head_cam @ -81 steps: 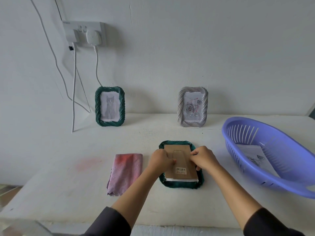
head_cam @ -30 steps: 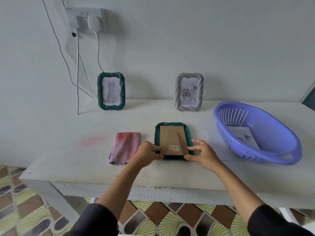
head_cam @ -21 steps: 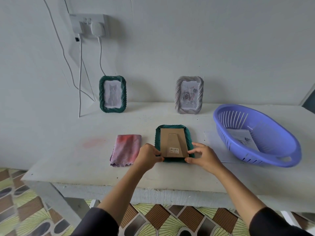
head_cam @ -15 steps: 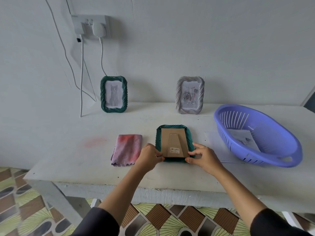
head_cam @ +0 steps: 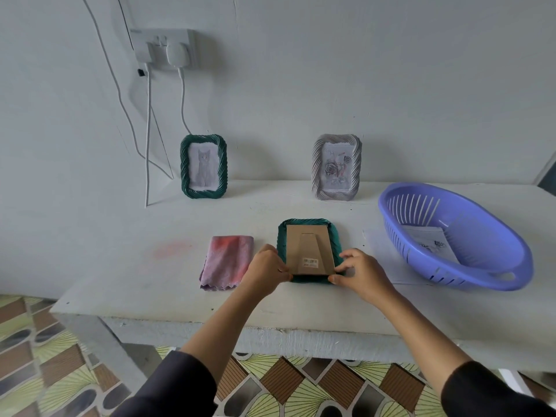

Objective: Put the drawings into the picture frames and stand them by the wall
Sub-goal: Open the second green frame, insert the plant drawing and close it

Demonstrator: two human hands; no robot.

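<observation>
Soft even daylight, faint shadows, wide-angle edge distortion

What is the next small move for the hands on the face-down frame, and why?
Probably lift the face-down green frame and turn it upright: its cardboard back sits flat inside, the left hand and right hand grip its near corners, and it is not yet by the wall.

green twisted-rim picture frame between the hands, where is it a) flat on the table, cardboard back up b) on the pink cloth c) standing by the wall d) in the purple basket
a: the green twisted-rim picture frame lies flat on the white table, brown cardboard back up, with the left hand and right hand gripping its near corners.
</observation>
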